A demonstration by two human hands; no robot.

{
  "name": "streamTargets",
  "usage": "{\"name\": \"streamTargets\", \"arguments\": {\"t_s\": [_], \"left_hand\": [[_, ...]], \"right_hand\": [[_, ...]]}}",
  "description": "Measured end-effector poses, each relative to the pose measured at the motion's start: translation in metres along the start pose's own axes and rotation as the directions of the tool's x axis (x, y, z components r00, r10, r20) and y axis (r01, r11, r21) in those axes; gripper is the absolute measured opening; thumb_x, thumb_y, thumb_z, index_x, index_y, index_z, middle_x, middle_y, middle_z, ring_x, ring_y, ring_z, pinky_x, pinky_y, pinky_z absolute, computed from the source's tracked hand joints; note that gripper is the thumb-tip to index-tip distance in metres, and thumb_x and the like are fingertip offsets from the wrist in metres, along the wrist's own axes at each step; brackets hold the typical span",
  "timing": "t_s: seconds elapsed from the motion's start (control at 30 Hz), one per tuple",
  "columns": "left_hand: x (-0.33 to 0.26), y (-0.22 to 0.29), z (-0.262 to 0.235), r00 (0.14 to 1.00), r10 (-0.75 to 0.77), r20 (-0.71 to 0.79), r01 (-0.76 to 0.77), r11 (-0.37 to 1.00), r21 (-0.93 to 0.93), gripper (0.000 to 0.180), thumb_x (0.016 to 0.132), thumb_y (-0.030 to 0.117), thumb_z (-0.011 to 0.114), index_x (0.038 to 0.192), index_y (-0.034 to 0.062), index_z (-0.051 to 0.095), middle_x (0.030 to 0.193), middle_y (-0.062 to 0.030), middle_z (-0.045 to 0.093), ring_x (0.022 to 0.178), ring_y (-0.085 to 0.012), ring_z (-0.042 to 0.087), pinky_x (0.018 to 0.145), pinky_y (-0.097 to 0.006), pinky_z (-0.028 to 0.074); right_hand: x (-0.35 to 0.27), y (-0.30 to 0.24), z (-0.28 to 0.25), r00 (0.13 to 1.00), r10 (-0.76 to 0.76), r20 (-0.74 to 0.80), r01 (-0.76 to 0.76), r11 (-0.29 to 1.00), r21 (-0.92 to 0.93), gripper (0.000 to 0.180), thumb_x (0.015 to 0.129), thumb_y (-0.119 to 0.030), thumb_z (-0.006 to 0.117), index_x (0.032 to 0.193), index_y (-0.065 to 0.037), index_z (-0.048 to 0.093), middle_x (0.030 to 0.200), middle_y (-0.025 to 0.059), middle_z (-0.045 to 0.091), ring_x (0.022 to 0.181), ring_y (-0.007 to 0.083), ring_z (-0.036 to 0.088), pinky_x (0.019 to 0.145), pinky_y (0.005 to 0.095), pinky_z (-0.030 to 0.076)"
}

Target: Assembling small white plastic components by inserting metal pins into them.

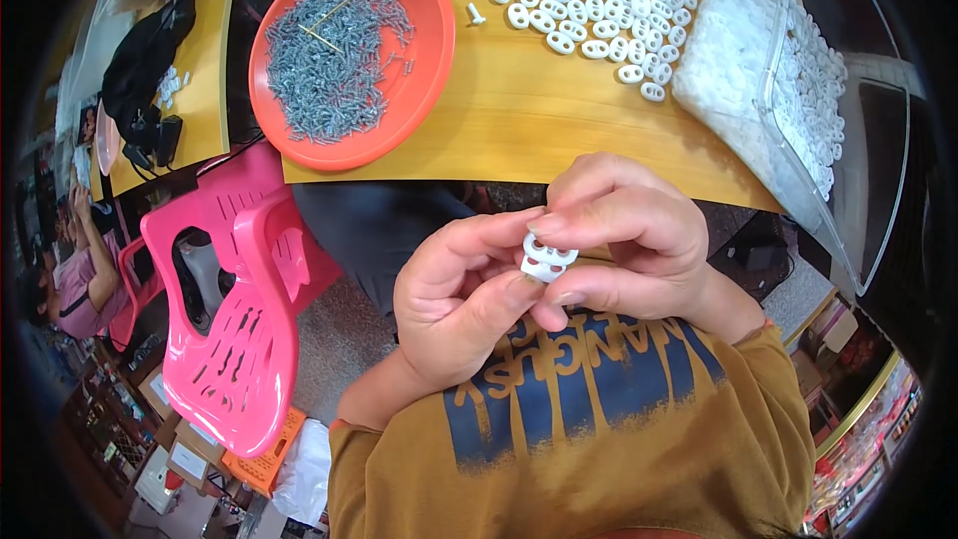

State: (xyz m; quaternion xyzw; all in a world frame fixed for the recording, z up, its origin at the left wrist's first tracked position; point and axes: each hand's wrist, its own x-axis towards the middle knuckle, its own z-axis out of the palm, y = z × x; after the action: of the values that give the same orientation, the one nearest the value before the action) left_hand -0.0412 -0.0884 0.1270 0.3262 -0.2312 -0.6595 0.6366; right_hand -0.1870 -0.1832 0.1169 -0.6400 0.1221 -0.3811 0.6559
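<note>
A small white moulded plastic piece with two oval holes (547,260) is pinched above the lap, just in front of the table edge, between the closed fingertips of the left hand (461,301) and the right hand (621,235). The smooth, glossy part could slip from so narrow a pinch and fall to the floor; whether a screw is seated cannot be told. On the yellow wooden tabletop (519,110) lie a shallow round orange plastic dish (424,80) of fine grey metal screws (329,55), a spread of matching white pieces (599,0), and a clear plastic bin (768,70).
</note>
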Motion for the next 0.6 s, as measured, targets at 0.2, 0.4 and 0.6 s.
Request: {"name": "streamTargets", "arguments": {"t_s": [0.2,0.4,0.6], "left_hand": [[0.0000,-0.0029,-0.0048,0.998,0.064,0.029,-0.066,0.994,0.089,0.031,0.087,-0.003,0.051,0.117,-0.0040,0.045,0.106,-0.0154,0.057,0.077,-0.0144,0.062,0.068,-0.025,0.052],[0.0031,-0.0027,-0.0039,0.997,0.069,0.046,-0.072,0.995,0.074,0.030,0.087,-0.002,0.053,0.116,-0.0037,0.046,0.102,-0.0130,0.058,0.074,-0.0126,0.062,0.065,-0.022,0.051],[0.0010,-0.0065,-0.0081,0.996,0.074,0.050,-0.079,0.991,0.104,0.030,0.086,0.000,0.055,0.114,-0.0030,0.048,0.095,-0.0098,0.057,0.069,-0.0111,0.059,0.060,-0.020,0.050]], "right_hand": [[-0.0005,-0.0017,-0.0013,1.000,0.000,0.009,0.000,0.998,-0.059,0.034,0.077,-0.014,0.069,0.106,0.000,0.059,0.092,0.0103,0.053,0.077,0.0172,0.054,0.065,0.0271,0.044],[-0.0013,0.0015,-0.0008,0.995,-0.090,0.040,0.097,0.968,-0.230,0.032,0.083,-0.020,0.063,0.108,-0.001,0.057,0.091,0.0108,0.053,0.074,0.0179,0.052,0.064,0.0276,0.043],[-0.0035,0.0060,0.0027,0.994,-0.104,0.041,0.111,0.961,-0.253,0.033,0.086,-0.025,0.059,0.109,-0.002,0.054,0.090,0.0112,0.053,0.074,0.0192,0.052,0.064,0.0292,0.043]]}}
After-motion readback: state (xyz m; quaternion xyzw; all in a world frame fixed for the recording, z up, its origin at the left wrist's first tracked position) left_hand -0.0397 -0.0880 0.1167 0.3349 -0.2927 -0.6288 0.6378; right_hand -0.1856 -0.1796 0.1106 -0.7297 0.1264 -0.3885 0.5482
